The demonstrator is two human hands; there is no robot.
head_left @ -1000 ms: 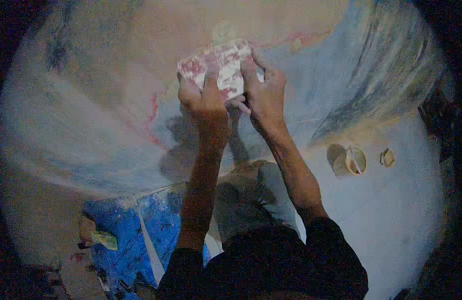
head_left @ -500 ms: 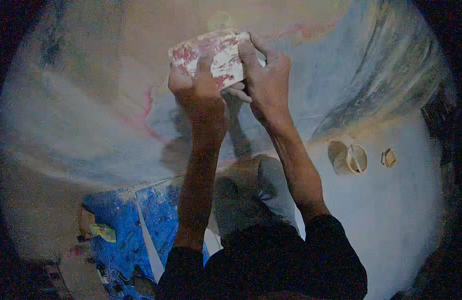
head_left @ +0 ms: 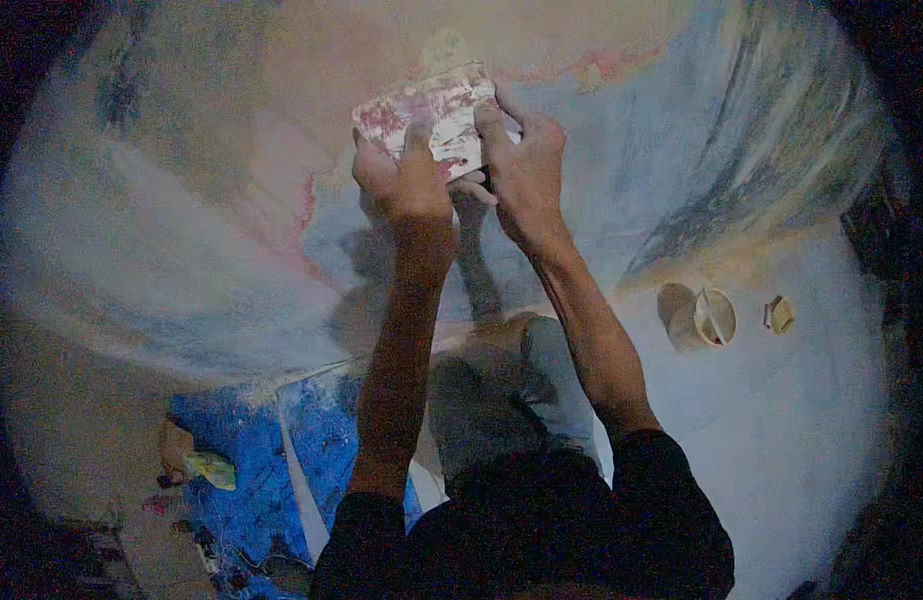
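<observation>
A flat, roughly rectangular white piece smeared with red (head_left: 457, 128) is held up over the painted surface, tilted. I cannot make out what it is. My left hand (head_left: 403, 180) grips its left side, with the thumb pressed on the smeared face. On the right side my right hand (head_left: 531, 165) is closed round the edge, thumb on the face and fingers partly behind. The undersides of the piece and most of the fingertips are hidden. Both arms reach forward in front of me.
A large surface painted in grey, blue and pink (head_left: 561, 230) spreads around my hands. To the right sit a round, shallow dish-like thing with a bar across it (head_left: 714, 317) and a small yellowish object (head_left: 779, 315). At lower left lie a blue sheet (head_left: 236, 435) and a yellow-green scrap (head_left: 212, 469).
The left hand and the piece's left edge have shifted a little to the right, and the right hand slightly left. The piece is tilted a bit differently. Both hands keep their hold.
</observation>
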